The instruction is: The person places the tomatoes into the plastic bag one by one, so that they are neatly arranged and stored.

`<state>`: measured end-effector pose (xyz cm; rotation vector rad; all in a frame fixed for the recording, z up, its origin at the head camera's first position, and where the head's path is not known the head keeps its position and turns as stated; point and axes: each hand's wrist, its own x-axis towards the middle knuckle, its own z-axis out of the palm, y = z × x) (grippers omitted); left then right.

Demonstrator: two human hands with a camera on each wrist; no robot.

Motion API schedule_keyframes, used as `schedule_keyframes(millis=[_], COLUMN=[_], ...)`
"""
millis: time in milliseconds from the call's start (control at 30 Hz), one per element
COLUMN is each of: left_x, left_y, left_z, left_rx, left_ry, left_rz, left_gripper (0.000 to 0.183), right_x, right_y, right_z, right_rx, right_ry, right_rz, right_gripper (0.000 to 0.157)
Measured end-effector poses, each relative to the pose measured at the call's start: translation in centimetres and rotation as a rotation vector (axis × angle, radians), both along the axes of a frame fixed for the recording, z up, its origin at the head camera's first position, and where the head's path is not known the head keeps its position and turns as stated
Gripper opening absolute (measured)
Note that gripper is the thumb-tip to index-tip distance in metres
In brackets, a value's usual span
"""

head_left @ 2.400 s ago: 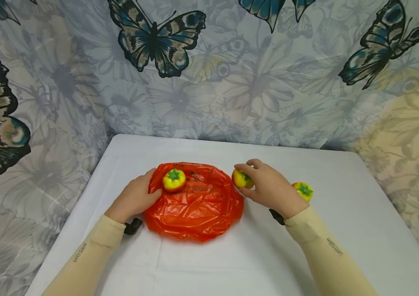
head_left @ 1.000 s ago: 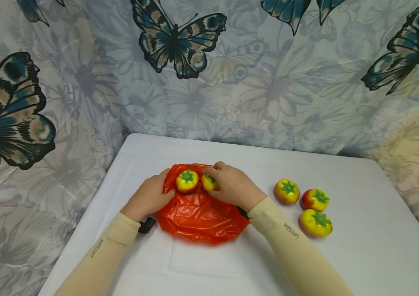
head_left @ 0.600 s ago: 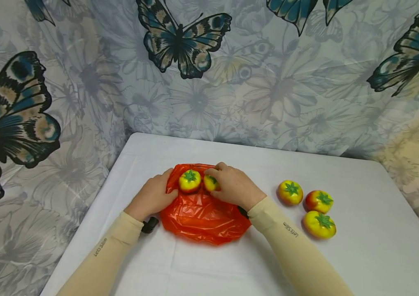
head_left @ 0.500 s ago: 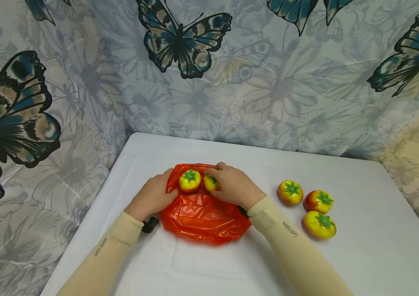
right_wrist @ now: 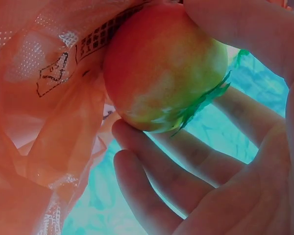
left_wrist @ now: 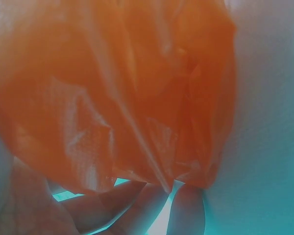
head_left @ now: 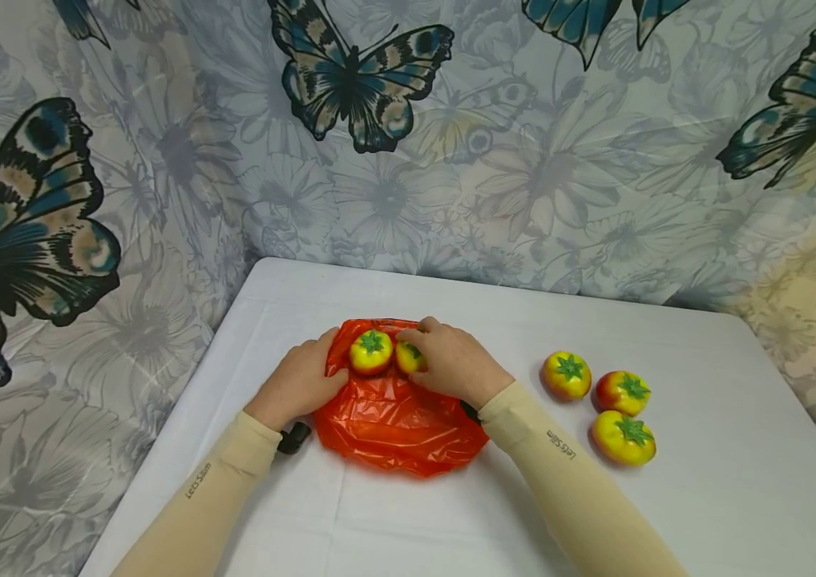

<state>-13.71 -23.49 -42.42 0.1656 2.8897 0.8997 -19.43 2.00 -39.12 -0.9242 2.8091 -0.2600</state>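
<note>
A crinkled red plastic bag (head_left: 397, 429) lies between the hands. My left hand (head_left: 300, 381) grips its left edge, thumb over the front; the left wrist view shows the bag's orange-looking film (left_wrist: 112, 98) above several fingers. A yellow-and-red persimmon (head_left: 370, 351) with a green star-shaped calyx sits on the far part of the bag. Just right of it, my right hand (head_left: 462, 365) holds a second persimmon (head_left: 409, 357), mostly covered by fingers. In the right wrist view, thumb and fingertips pinch this persimmon (right_wrist: 161, 68) right beside the printed film.
Three more persimmons stand on the white table (head_left: 408, 537) to the right: one at the back (head_left: 565, 377), a redder one (head_left: 622, 393) and the nearest one (head_left: 623, 438). A butterfly-printed cloth (head_left: 509, 176) hangs behind the table.
My right hand has carried its persimmon leftward from beside the bag onto it, next to the other one. Over the last half second, both hands stay almost still.
</note>
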Motion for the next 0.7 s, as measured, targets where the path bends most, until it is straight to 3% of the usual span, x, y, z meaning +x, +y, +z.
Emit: schedule_keyframes(millis=[500,700], left_x=[-0.13,-0.02], left_y=[0.15,-0.49], left_z=[-0.06,0.13], left_rx=[-0.007,0.005], left_ry=[0.005,-0.002], left_rz=[-0.012,-0.019], left_gripper=[0.071,0.07], right_x=[0.05,0.04], right_y=[0.34,0.09], right_z=[-0.41,-0.08], right_rx=[-0.007,-0.001], right_ry=[0.0,-0.041], right_rz=[-0.01,-0.012], right_gripper=[0.058,0.069])
